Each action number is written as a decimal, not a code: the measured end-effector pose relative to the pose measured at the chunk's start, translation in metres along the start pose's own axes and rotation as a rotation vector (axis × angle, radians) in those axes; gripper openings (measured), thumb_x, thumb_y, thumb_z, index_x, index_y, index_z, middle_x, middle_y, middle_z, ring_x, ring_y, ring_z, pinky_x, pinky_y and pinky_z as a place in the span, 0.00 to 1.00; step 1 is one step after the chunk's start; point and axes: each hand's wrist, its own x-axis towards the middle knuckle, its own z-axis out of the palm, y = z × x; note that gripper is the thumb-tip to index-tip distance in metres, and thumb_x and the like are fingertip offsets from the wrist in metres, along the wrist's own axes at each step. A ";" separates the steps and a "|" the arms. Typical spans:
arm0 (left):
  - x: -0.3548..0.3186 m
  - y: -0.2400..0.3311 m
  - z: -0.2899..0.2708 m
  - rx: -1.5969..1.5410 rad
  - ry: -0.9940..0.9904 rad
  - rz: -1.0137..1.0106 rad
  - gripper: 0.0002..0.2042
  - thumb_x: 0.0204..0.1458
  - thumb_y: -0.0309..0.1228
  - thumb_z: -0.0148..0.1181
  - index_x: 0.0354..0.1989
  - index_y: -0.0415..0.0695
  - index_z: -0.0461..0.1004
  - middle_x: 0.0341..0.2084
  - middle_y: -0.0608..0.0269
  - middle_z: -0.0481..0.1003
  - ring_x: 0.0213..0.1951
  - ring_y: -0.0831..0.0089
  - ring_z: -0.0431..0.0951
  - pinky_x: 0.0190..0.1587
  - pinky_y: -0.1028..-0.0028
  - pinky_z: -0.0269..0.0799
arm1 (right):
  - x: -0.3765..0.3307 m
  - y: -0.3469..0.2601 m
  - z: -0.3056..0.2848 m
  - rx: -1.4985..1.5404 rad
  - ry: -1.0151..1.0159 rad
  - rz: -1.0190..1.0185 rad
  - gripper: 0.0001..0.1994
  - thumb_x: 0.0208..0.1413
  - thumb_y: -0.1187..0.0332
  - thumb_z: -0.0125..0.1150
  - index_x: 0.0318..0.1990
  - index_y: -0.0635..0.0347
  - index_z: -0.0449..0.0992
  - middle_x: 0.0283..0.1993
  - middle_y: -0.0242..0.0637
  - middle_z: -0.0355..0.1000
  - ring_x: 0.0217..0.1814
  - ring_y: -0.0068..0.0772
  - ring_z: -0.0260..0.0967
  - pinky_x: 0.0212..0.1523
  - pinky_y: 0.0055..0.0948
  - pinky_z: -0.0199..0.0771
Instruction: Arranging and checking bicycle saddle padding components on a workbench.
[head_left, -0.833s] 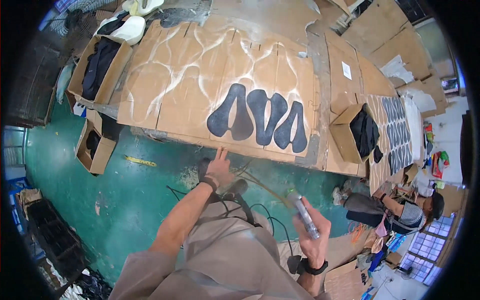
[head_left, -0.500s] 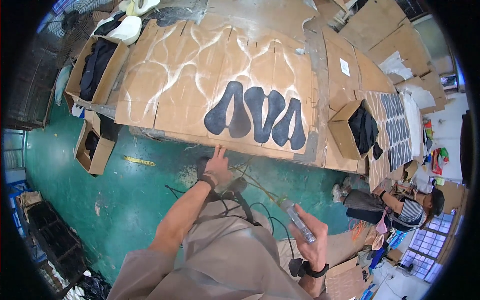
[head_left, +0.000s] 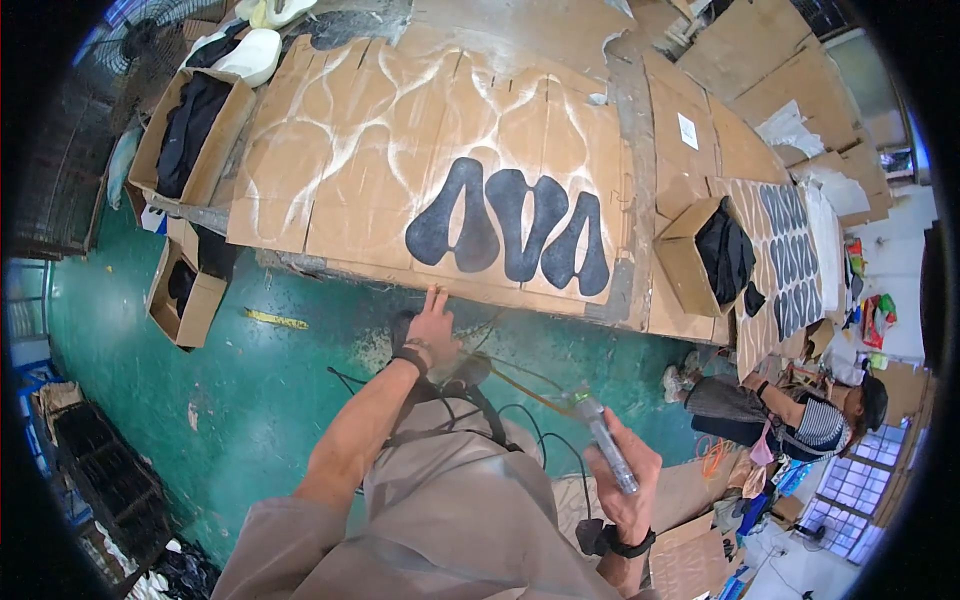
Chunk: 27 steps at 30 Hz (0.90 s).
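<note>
My left hand point(head_left: 433, 335) is at the near edge of the cardboard-covered table, fingers stretched out and their tips at the edge. It holds nothing. Lower right, my right hand point(head_left: 634, 476) is wrapped round a grey, see-through tube-shaped tool point(head_left: 607, 442) with a greenish end; its exact kind is unclear. A thin yellowish hose point(head_left: 530, 390) runs from that end toward the table. Three black, curved flat pieces point(head_left: 477, 235) lie side by side on the cardboard sheet point(head_left: 350, 200), beyond my hands. White powdery outlines mark the sheet.
Open boxes of black pieces stand at the table's left point(head_left: 205, 135) and right point(head_left: 690, 265). A smaller box point(head_left: 190, 310) is low on the left. A co-worker point(head_left: 800, 410) is at the right, near a board of black pieces point(head_left: 790, 260). Dark cables hang by my legs.
My right hand and the tool have shifted slightly right and down. The hose has swung a little to the right. My left hand stays at the table edge; the black pieces lie as before.
</note>
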 end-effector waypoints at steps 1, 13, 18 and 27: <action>0.001 -0.001 0.002 0.002 0.015 0.007 0.30 0.48 0.50 0.72 0.47 0.33 0.79 0.75 0.40 0.48 0.78 0.43 0.39 0.70 0.57 0.66 | -0.001 0.000 0.000 0.021 0.041 0.026 0.25 0.49 0.76 0.70 0.58 0.69 0.79 0.37 0.45 0.79 0.34 0.35 0.77 0.39 0.30 0.76; -0.002 0.004 -0.008 -0.029 0.006 -0.013 0.28 0.46 0.47 0.73 0.47 0.34 0.79 0.76 0.44 0.48 0.79 0.47 0.40 0.67 0.57 0.70 | -0.002 -0.004 0.002 -0.027 0.039 0.036 0.24 0.50 0.76 0.68 0.57 0.70 0.79 0.36 0.47 0.79 0.35 0.33 0.77 0.39 0.30 0.75; -0.005 0.004 -0.015 -0.035 -0.013 -0.010 0.27 0.46 0.46 0.73 0.46 0.34 0.79 0.77 0.45 0.47 0.79 0.47 0.41 0.65 0.56 0.72 | 0.015 -0.013 0.009 -0.027 0.030 0.047 0.23 0.51 0.76 0.67 0.58 0.70 0.79 0.36 0.44 0.79 0.35 0.29 0.76 0.40 0.28 0.75; -0.002 0.004 -0.015 -0.005 -0.064 -0.030 0.27 0.46 0.45 0.73 0.48 0.36 0.79 0.77 0.46 0.46 0.79 0.48 0.40 0.64 0.56 0.73 | 0.034 -0.018 0.021 0.013 0.096 0.025 0.25 0.52 0.77 0.71 0.60 0.71 0.77 0.40 0.49 0.80 0.38 0.39 0.78 0.42 0.33 0.78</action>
